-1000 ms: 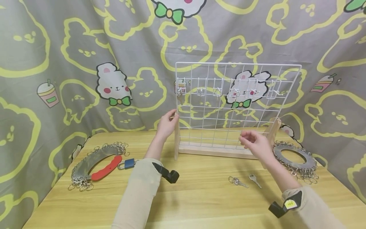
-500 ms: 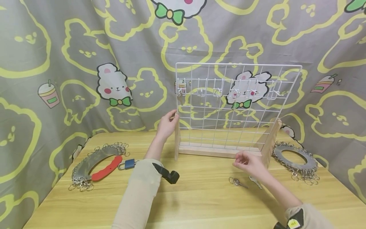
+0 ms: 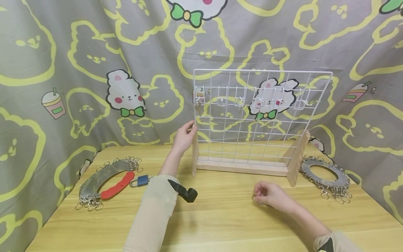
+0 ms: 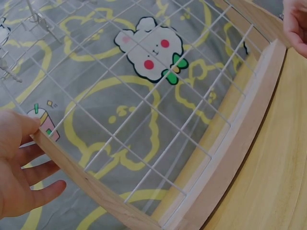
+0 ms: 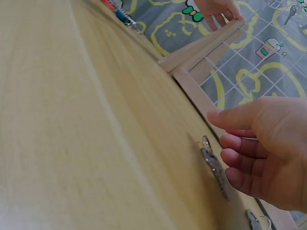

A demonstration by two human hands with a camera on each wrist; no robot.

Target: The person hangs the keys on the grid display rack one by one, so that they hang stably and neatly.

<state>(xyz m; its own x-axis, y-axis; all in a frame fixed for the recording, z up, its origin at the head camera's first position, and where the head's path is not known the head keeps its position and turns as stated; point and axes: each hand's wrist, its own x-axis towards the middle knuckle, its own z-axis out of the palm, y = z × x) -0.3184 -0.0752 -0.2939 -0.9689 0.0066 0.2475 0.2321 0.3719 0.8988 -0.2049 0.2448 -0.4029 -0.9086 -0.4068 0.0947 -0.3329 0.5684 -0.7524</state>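
My left hand (image 3: 184,137) holds the left wooden upright of a white wire grid rack (image 3: 240,167). In the left wrist view, the thumb lies at the top of that upright (image 4: 91,187), with the other fingers behind it. My right hand (image 3: 273,196) hovers low over the table in front of the rack, fingers loosely curled and nothing between them. The right wrist view shows a key (image 5: 214,168) with a ring lying on the wood just beside the fingertips. A second key (image 5: 253,219) with a ring lies close by; in the head view the hand mostly hides both.
White hooks along the grid's upper part carry several small keys (image 3: 198,106). At left lie a metal key-ring plate with a red handle (image 3: 118,186) and a blue padlock (image 3: 143,180). Another ring-edged plate (image 3: 310,169) lies right of the rack. A patterned curtain (image 3: 157,52) hangs behind.
My right hand has come down from in front of the grid's lower right to just above the keys on the table. The left hand has stayed on the upright.
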